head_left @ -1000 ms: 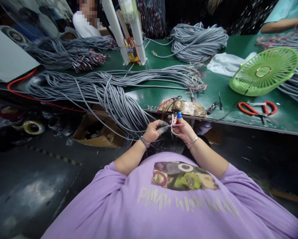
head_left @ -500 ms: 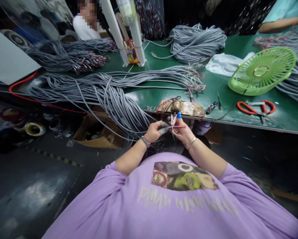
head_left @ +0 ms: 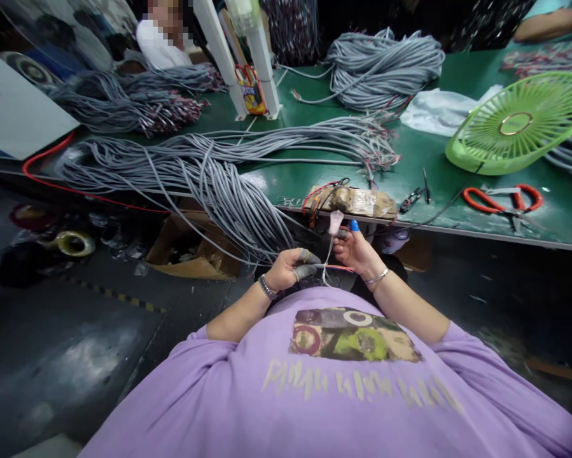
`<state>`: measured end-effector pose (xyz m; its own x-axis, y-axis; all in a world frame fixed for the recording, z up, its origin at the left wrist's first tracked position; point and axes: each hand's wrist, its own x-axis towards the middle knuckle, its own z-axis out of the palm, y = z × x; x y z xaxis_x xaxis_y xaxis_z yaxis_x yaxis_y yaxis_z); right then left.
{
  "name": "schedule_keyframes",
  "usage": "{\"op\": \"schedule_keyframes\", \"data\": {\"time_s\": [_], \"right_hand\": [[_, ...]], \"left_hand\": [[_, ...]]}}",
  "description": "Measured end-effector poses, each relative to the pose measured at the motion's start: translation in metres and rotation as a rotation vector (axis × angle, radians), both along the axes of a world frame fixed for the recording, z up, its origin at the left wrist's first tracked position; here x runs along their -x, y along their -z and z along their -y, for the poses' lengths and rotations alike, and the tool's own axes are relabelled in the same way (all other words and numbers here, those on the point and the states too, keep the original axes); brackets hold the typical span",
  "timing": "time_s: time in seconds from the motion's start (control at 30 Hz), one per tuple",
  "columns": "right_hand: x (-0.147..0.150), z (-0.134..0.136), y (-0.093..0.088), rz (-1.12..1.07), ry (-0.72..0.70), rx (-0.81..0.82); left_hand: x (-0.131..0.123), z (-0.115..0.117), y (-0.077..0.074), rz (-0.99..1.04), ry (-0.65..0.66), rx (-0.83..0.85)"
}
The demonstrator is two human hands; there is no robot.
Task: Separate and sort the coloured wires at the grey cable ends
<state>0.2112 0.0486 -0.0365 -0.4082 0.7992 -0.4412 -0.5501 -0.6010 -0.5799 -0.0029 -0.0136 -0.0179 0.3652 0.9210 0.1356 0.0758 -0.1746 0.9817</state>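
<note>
My left hand (head_left: 292,267), with grey covers on its fingertips, pinches the end of a grey cable (head_left: 318,265). Thin coloured wires (head_left: 340,268) stick out of that end toward the right, and pale strands (head_left: 327,275) hang at the cable's end. My right hand (head_left: 355,249) is closed just above and right of the wires, a blue cover on its thumb; it seems to grip a pale strand, though its fingertips are small to see. A pinkish-white clip-like piece (head_left: 336,222) is at the table edge above my hands, below a taped cardboard strip (head_left: 362,202).
Bundled grey cables (head_left: 233,191) lie on the green table (head_left: 314,177) and hang over its edge. Red-handled scissors (head_left: 517,202), small cutters (head_left: 410,200) and a green fan (head_left: 517,124) are on the right. An open cardboard box (head_left: 195,254) is below. Other people sit across.
My hands have moved apart, the left one left and down, the right one slightly right. The pale strands now stretch between the cable end and my right hand. The view has shifted slightly.
</note>
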Motion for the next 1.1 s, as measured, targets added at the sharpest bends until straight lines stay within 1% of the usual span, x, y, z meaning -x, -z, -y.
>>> {"op": "schedule_keyframes", "data": {"time_s": [0.1,0.2,0.3,0.43,0.53,0.6,0.73,0.8,0.83,0.93,0.97,1.0,1.03,1.1], "right_hand": [[-0.007,0.005,-0.001,0.049,-0.042,-0.056],[-0.017,0.012,-0.001,0.092,-0.117,-0.187],[-0.026,0.022,-0.007,0.166,-0.175,-0.315],[-0.034,0.032,-0.018,0.287,-0.190,-0.377],[-0.032,0.035,-0.024,0.318,-0.208,-0.382],[-0.026,0.036,-0.026,0.299,-0.243,-0.383],[-0.008,0.041,-0.030,0.229,-0.317,-0.410],[0.000,0.043,-0.031,0.246,-0.279,-0.436],[0.002,0.042,-0.030,0.268,-0.223,-0.442],[0.001,0.034,-0.026,0.323,0.053,-0.369],[-0.002,0.030,-0.024,0.321,0.142,-0.322],[-0.006,0.025,-0.021,0.306,0.202,-0.282],[-0.010,0.021,-0.019,0.287,0.229,-0.259],[-0.016,0.016,-0.014,0.254,0.207,-0.250]], "left_hand": [[0.004,0.003,0.002,-0.024,-0.063,-0.068],[0.005,0.002,0.005,-0.046,-0.102,-0.117],[0.004,0.001,0.007,-0.061,-0.103,-0.163],[0.000,0.001,0.008,-0.049,-0.094,-0.197],[-0.003,0.000,0.006,-0.041,-0.088,-0.207],[-0.005,-0.001,0.005,-0.043,-0.082,-0.198],[-0.006,-0.002,0.006,-0.038,-0.040,-0.128],[-0.005,-0.003,0.007,-0.013,-0.006,-0.057],[-0.004,-0.002,0.007,0.007,0.011,-0.017],[-0.002,-0.001,0.005,0.075,0.069,0.067],[-0.001,-0.001,0.004,0.092,0.077,0.073],[-0.001,-0.001,0.002,0.106,0.075,0.069],[-0.001,-0.001,0.001,0.117,0.061,0.058],[-0.001,-0.004,-0.002,0.144,0.008,0.037]]}}
